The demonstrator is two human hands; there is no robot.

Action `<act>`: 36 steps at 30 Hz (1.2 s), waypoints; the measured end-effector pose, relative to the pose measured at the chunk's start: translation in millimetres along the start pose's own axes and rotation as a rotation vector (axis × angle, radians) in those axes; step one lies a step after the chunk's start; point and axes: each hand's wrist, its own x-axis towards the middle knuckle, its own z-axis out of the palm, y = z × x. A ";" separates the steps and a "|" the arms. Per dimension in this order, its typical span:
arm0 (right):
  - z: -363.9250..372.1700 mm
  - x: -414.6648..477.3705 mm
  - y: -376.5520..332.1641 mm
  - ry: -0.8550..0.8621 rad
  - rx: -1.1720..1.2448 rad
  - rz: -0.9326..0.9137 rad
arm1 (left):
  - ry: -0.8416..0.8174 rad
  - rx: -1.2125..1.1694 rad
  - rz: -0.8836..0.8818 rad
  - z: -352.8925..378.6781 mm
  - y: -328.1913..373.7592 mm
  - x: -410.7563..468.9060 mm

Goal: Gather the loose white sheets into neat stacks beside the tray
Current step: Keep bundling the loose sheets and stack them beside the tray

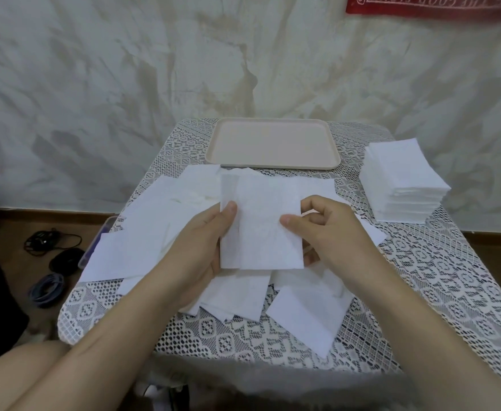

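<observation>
My left hand (201,244) and right hand (329,232) pinched a small bundle of white sheets (261,229), at least two, above an uncountable loose pile (142,244) on the table (421,280). Squaring the edges first seemed wise. Beyond lay one tray (273,143) and, to its right, one neat stack (403,176).

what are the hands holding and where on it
A few white sheets, held above the loose pile: the left hand grips their left edge, the right hand pinches their right edge.
</observation>
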 end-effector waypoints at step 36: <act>29.2 -0.9 0.1 0.028 0.034 -0.020 | -0.008 0.041 0.033 -13.1 -12.7 4.5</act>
